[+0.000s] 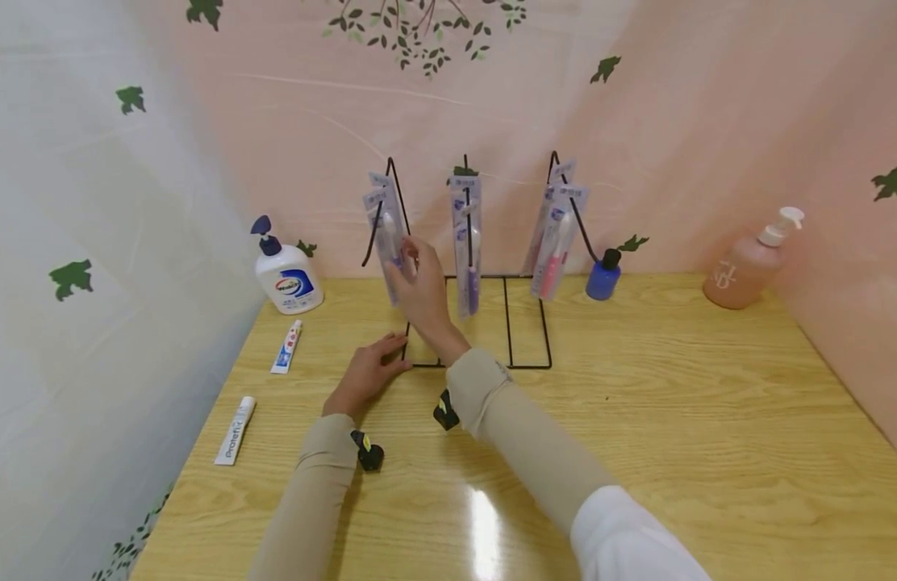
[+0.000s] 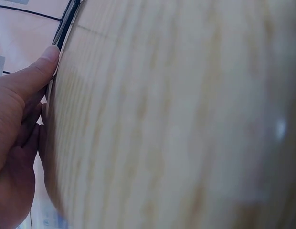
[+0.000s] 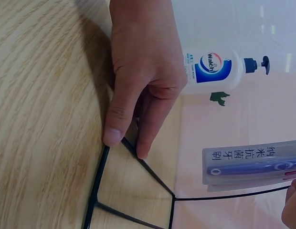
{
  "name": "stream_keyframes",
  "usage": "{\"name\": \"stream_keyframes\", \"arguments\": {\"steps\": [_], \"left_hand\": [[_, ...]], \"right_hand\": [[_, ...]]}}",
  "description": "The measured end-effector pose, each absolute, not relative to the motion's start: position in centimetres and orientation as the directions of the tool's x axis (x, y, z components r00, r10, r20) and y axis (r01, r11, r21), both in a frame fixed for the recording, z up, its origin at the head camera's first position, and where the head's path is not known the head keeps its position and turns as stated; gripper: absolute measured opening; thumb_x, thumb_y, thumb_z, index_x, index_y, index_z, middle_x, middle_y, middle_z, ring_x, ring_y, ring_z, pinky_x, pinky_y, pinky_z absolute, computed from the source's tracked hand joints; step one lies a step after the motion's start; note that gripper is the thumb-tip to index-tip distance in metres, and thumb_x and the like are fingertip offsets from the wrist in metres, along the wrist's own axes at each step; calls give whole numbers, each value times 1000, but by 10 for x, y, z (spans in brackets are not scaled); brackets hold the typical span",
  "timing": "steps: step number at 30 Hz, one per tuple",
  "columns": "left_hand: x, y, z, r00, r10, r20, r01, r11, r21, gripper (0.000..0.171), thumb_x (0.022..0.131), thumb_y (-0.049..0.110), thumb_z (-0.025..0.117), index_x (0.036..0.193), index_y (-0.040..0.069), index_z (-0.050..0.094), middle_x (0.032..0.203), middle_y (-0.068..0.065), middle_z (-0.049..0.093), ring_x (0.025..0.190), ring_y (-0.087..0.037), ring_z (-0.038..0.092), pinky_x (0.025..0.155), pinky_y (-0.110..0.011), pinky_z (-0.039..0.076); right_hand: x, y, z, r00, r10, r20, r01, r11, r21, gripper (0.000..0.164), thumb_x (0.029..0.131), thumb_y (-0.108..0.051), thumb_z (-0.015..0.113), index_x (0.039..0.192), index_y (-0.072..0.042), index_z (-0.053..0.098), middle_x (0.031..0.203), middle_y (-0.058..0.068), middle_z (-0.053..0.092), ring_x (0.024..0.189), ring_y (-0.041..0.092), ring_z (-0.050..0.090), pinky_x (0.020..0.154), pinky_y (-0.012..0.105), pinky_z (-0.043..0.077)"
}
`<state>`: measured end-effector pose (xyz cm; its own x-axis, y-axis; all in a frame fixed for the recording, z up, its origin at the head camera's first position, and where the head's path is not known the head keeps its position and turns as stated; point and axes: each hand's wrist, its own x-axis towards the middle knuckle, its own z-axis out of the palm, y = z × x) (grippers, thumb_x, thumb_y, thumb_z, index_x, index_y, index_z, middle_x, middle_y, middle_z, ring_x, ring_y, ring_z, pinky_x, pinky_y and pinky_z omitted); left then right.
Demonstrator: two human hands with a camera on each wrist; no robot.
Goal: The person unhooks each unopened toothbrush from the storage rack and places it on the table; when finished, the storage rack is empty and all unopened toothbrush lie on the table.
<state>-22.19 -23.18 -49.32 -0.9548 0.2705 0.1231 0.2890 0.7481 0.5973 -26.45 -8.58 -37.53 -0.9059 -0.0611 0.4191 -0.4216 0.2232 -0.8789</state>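
A black wire rack (image 1: 508, 323) stands at the back of the table, with toothbrush packs hanging on its three hooks. My left hand (image 1: 366, 373) holds the front left corner of the base; thumb and fingers sit on either side of that corner in the right wrist view. My right hand (image 1: 423, 294) reaches up to the left hook and pinches the edge of a blue toothbrush pack (image 1: 385, 227), partly covering it. Another pack hangs behind that one. Purple toothbrush packs (image 1: 463, 242) hang in the middle, and a pack with a pink toothbrush (image 1: 560, 242) on the right.
Left of the rack stand a white pump bottle (image 1: 292, 282) and two tubes, a small toothpaste tube (image 1: 286, 349) and a white tube (image 1: 235, 432). On the right are a blue bottle (image 1: 603, 278) and a pink pump bottle (image 1: 742, 270). Patterned cloth (image 1: 289, 121) hangs behind.
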Motion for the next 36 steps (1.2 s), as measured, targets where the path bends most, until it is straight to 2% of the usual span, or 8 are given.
{"name": "stream_keyframes", "arguments": {"steps": [9,18,28,36], "left_hand": [[-221,-230,-494,-955,271,124,289,742,605,52,90,30,67,135,8,56,143,-18,47,135,-33,42,111,-49,34],[-219,-232,-491,-955,269,123,287,747,599,51,90,28,67,136,7,55,143,-18,47,134,-34,43,111,-49,35],[-219,-230,-489,-955,272,116,287,756,588,53,89,28,68,136,8,55,143,-19,46,133,-35,44,110,-50,36],[-220,-230,-489,-956,276,103,283,761,584,53,90,29,67,137,8,53,144,-18,45,133,-35,43,110,-50,35]], "right_hand": [[-273,-92,-368,-915,-63,399,-404,202,-892,43,95,-16,60,134,-4,47,124,12,55,115,22,55,98,28,48],[-281,-97,-369,-917,-102,385,-395,111,-912,40,93,-9,61,131,-2,47,123,15,57,116,25,55,104,36,45],[-284,-95,-369,-905,-77,417,-424,122,-897,29,95,-8,58,122,-3,50,114,14,61,104,23,61,91,26,52],[-278,-88,-372,-897,-85,434,-440,58,-896,32,95,-9,57,126,-5,49,114,15,60,105,24,61,92,28,52]]}}
